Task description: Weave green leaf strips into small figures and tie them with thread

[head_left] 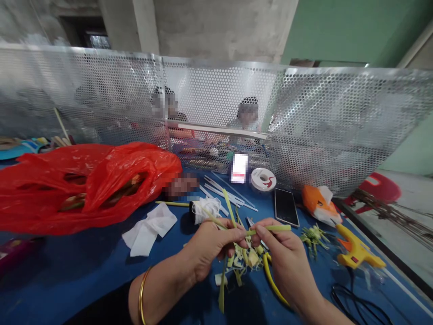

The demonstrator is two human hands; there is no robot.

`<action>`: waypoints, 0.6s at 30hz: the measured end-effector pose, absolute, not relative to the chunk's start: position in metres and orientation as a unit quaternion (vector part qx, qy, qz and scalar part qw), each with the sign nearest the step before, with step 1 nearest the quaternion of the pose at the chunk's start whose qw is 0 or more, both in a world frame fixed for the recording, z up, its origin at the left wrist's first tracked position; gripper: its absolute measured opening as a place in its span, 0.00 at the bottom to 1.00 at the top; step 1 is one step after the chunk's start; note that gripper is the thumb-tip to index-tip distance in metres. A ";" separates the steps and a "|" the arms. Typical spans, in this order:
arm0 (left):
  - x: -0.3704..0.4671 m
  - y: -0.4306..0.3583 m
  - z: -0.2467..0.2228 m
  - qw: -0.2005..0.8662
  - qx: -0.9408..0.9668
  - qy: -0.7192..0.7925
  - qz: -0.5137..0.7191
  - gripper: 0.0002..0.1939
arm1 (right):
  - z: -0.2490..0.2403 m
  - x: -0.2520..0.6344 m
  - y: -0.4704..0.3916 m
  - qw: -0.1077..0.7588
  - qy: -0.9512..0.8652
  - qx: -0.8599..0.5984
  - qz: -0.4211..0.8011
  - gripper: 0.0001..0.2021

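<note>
Just right of centre, my left hand point(216, 241) and my right hand point(284, 250) meet over the blue table point(101, 271). Between thumb and fingers, my left hand pinches pale green leaf strips point(230, 207), which stick out above and below it. My right hand pinches the right part of a green strip point(279, 228) that runs sideways between both hands. Under them lies a pile of green and yellowish scraps point(248, 259). Yellow-handled scissors point(272, 282) lie beside my right hand, partly hidden by it. A roll of white cord point(208, 208) stands behind my left hand.
At left are a red plastic bag point(94, 158) and white tissue point(149, 230). White sticks point(230, 194), a ribbon spool point(263, 179) and a phone point(286, 206) lie behind. At right are an orange tissue pack point(320, 203) and a yellow glue gun point(360, 253). People sit beyond a perforated screen point(216, 90).
</note>
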State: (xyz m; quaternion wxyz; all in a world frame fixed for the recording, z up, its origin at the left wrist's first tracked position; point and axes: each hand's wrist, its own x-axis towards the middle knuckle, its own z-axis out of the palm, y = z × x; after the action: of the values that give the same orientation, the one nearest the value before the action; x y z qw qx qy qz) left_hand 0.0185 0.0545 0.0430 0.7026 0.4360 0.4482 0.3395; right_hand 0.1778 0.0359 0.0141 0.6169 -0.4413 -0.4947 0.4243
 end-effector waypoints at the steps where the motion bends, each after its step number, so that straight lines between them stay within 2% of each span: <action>1: 0.018 0.055 0.044 0.705 0.436 0.448 0.336 0.11 | 0.014 0.178 0.036 0.621 -0.491 -0.442 0.422 0.12; 8: 0.012 0.058 0.046 0.711 0.441 0.454 0.307 0.10 | 0.013 0.178 0.037 0.626 -0.486 -0.462 0.398 0.15; 13: 0.007 0.062 0.042 0.694 0.476 0.442 0.311 0.12 | 0.025 0.198 0.050 0.563 -0.490 -0.495 0.445 0.13; 16: 0.009 0.061 0.038 0.709 0.489 0.429 0.273 0.15 | 0.035 0.214 0.059 0.548 -0.524 -0.552 0.345 0.16; 18: 0.012 0.059 0.035 0.727 0.502 0.408 0.230 0.16 | 0.039 0.218 0.061 0.483 -0.589 -0.568 0.311 0.15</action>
State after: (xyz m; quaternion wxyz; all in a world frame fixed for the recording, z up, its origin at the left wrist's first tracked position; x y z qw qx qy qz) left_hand 0.0116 0.0589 0.0348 0.7271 0.5021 0.4075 0.2305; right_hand 0.2177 0.0608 0.0392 0.4832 -0.5676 -0.5895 0.3111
